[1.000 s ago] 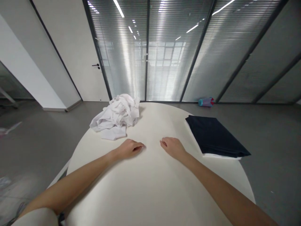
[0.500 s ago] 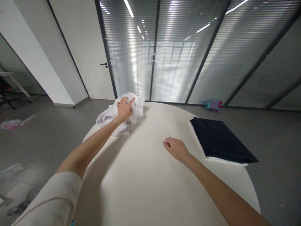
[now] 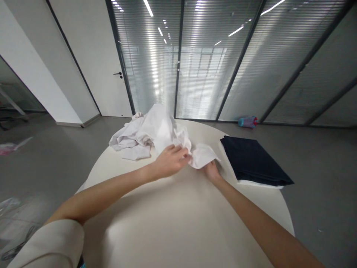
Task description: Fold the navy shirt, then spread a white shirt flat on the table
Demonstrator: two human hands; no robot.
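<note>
Left hand (image 3: 171, 160), centre of the frame, fingers curled and apparently pinching the near edge of a crumpled, thin white fabric piece (image 3: 161, 130). Right hand (image 3: 212, 172), just right of centre, is partly under a flap of the same fabric; fingertips hidden, can't tell if gripping or merely underneath.

Risks, as judged: a thin pinch could slip if the pull is uneven. Loose folds bunched upper left of centre could snag or twist when tugged. Some fabric lies close to the far left table edge, so it might slide over.

Pose: left forearm comes up from lower left, elbow bent, wrist nearly straight, back of hand up. Right forearm runs diagonally from lower right, straighter, hand pointing up-left. Hands near each other, not touching.

Nearest: rolled off-white sleeve (image 3: 47, 242), lower left. Then smooth white round-edged tabletop (image 3: 195, 223), lower centre. Folded navy-blue fabric stack (image 3: 253, 160), right of centre, with a white layer (image 3: 262, 184) below it, apart from right hand. Beyond: blue-and-red cylindrical object (image 3: 247, 122) on grey floor (image 3: 318, 160); blind-covered glass partition (image 3: 195, 85); plain white door (image 3: 86, 48), upper left.
</note>
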